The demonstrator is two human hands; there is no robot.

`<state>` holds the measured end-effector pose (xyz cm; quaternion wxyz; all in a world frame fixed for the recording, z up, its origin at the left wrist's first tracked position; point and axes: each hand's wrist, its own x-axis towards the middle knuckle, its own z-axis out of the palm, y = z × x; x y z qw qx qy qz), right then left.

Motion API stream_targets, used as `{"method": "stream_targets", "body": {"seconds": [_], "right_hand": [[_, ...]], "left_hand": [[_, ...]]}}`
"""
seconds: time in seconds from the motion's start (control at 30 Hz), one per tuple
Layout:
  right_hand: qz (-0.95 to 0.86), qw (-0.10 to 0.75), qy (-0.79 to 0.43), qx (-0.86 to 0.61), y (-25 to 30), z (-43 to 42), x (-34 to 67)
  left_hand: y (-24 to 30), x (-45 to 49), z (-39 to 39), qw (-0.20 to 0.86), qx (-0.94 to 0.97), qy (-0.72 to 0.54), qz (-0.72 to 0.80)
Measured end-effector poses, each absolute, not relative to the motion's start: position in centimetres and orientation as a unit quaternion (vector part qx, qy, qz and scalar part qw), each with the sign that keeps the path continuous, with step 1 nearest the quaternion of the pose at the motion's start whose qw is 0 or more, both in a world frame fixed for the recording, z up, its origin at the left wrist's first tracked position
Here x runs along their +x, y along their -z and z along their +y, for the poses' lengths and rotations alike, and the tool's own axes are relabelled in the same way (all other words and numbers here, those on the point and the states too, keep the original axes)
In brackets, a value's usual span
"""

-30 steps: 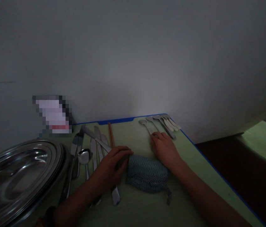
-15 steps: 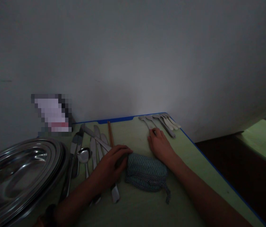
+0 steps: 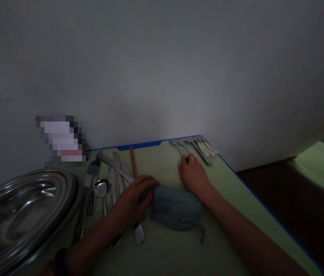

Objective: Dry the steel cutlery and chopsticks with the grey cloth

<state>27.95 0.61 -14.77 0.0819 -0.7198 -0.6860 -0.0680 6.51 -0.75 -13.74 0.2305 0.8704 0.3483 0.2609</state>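
Observation:
My left hand (image 3: pixel 131 201) rests on the green table (image 3: pixel 164 253), its fingers curled over the left edge of a folded blue-grey cloth (image 3: pixel 176 209). My right hand (image 3: pixel 193 174) lies palm down beyond the cloth, fingertips on the handle of a spoon (image 3: pixel 179 147) at the left of a row of spoons (image 3: pixel 199 147). The fingers are together and flat. Under my left hand lie knives (image 3: pixel 115 172) and a spoon (image 3: pixel 101 189).
Stacked steel oval trays (image 3: pixel 20 214) fill the near left. Brown chopsticks (image 3: pixel 133 163) lie by the knives. A white wall stands right behind the table. The table's blue right edge (image 3: pixel 254 199) drops to a dark gap.
My right hand has slid a little farther from me along the spoon handle toward the row of spoons. My left hand stays on the cloth.

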Motion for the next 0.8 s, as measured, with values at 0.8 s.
{"method": "stream_targets", "body": {"seconds": [0.8], "right_hand": [[-0.849,0.218,-0.089,-0.474,15.3,-2.4,23.5]], "left_hand": [[10.2,4.9,-4.5,-0.063,0.802,0.073,0.59]]}}
